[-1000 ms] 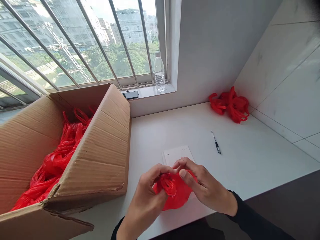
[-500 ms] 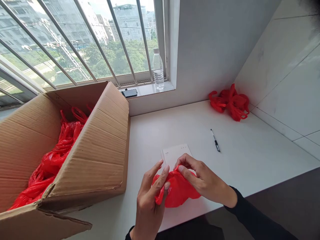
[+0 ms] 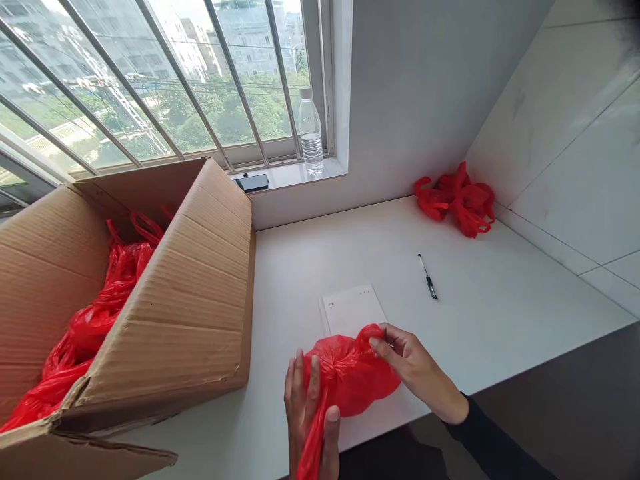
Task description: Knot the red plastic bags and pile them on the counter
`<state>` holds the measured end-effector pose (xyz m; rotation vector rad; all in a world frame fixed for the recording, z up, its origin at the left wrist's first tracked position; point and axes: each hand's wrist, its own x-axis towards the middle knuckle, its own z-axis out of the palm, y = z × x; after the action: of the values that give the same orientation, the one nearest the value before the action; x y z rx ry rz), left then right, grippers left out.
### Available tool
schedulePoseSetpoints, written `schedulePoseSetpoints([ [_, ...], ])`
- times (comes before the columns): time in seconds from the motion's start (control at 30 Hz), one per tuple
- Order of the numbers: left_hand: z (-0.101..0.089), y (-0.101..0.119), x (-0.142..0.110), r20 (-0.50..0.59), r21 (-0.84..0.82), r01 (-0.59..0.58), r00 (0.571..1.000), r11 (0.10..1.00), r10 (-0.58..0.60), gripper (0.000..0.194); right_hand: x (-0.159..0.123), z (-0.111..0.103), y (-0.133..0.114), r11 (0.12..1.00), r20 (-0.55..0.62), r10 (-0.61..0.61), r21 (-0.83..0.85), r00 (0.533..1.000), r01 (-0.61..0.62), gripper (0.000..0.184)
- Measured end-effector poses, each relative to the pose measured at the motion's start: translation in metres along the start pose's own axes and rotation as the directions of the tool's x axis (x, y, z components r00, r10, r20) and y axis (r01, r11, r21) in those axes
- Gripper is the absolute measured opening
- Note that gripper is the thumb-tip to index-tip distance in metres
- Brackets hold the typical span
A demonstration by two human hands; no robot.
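1. One red bag (image 3: 357,387) was at the near edge of the white table (image 3: 300,267).
2. The right hand (image 3: 413,367) pinched one end.
3. The left hand (image 3: 300,413) had spread fingers, with the other end between them and the thumb.

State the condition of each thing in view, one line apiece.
Red bag, gathered, bulging
Left hand, extended, red strip between thumb and fingers
Right hand, pinching red bag
Cardboard box, open, holding red plastic
Bottle, upright, capped, partly filled
Phone, lying flat
Pen, lying down
White booklet, flat, partly hidden
Red bundle, crumpled
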<state>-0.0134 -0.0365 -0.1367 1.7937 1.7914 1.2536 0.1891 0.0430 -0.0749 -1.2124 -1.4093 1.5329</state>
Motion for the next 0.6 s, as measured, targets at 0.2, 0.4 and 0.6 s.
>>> schedulePoseSetpoints([
  [0.2, 0.016, -0.005, 0.014, 0.305, 0.209, -0.293, 0.926, 0.933, 0.223, 0.066, 0.002, 0.038, 0.029, 0.871, -0.041, -0.371, -0.361, 0.928, 0.332, 0.023],
  [0.4, 0.037, -0.032, -0.001, 0.273, 0.423, -0.361, 0.925, 0.831, 0.263, 0.062, 0.006, 0.047, 0.088, 0.657, 0.027, -0.477, -0.654, 0.879, 0.376, 0.035],
  [0.6, 0.065, -0.057, -0.005, -0.053, 0.592, -0.429, 0.824, 0.682, 0.564, 0.041, 0.009, 0.049, 0.142, 0.721, -0.001, -0.426, -0.604, 0.905, 0.339, 0.039],
])
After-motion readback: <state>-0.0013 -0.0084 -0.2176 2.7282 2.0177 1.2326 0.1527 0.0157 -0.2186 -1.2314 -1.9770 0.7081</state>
